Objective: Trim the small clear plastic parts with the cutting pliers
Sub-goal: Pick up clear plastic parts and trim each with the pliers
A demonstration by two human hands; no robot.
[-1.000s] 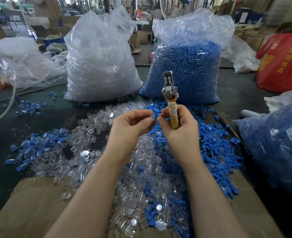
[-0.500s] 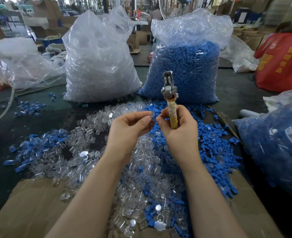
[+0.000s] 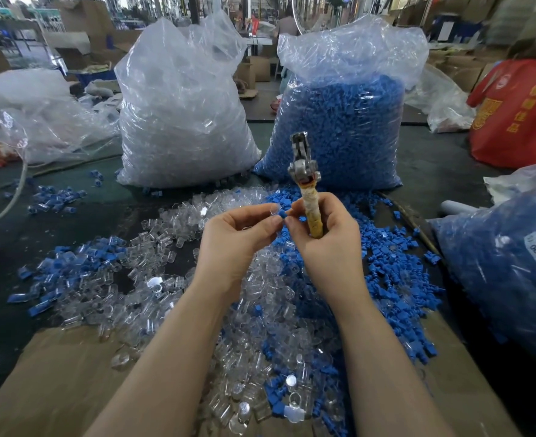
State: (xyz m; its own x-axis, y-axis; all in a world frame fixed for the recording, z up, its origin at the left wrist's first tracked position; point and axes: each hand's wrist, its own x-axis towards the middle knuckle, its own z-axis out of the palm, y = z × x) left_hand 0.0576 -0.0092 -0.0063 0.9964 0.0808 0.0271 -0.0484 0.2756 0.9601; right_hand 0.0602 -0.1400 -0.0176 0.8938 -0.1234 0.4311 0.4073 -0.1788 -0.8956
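Pliers [image 3: 304, 171] upright, gripped in right hand [image 3: 326, 244]; left hand [image 3: 238, 241] pinching small clear part [image 3: 273, 210] against right fingertips, above parts pile [image 3: 260, 326]

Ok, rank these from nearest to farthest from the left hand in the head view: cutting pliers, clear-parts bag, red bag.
From the left hand:
1. Cutting pliers, just right, gripped by the right hand.
2. Clear-parts bag, behind, slightly left.
3. Red bag, far right.
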